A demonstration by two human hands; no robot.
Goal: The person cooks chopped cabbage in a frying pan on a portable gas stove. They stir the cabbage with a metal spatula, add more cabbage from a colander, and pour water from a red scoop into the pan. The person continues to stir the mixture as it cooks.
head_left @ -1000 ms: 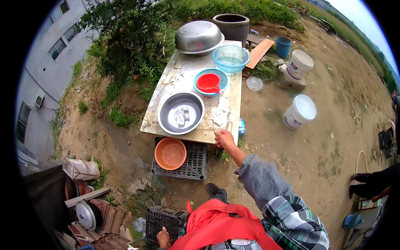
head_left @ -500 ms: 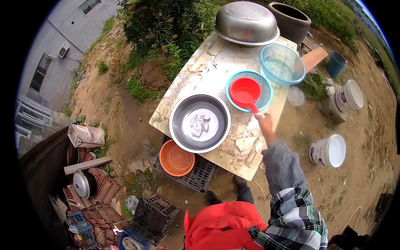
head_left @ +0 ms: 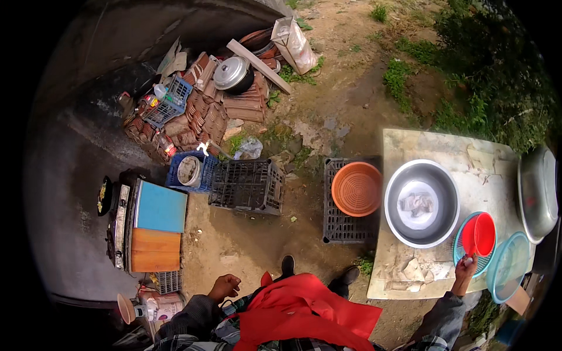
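At the right, my right hand (head_left: 465,268) is closed round the handle of a red water dipper (head_left: 483,235). The dipper's bowl is in or just over a teal colander (head_left: 458,248); I cannot tell whether they touch. A wide metal basin (head_left: 398,225) stands left of the colander, with a crumpled pale cloth (head_left: 417,203) in its bottom. My left hand (head_left: 225,288) hangs apart from everything, left of the red apron (head_left: 304,316), its fingers curled in with nothing visible in them.
The worn pale table (head_left: 404,146) also bears a clear blue basin (head_left: 508,266) and an upturned metal basin (head_left: 538,193). An orange basket (head_left: 356,188) sits on a black crate (head_left: 336,231). Leftward are another crate (head_left: 246,184), a blue-and-wood-topped cabinet (head_left: 159,205) and stacked roof tiles (head_left: 196,120).
The view has swung left, bringing the stove side and my left hand into sight. My right hand still holds the dipper, which now looks more tilted.
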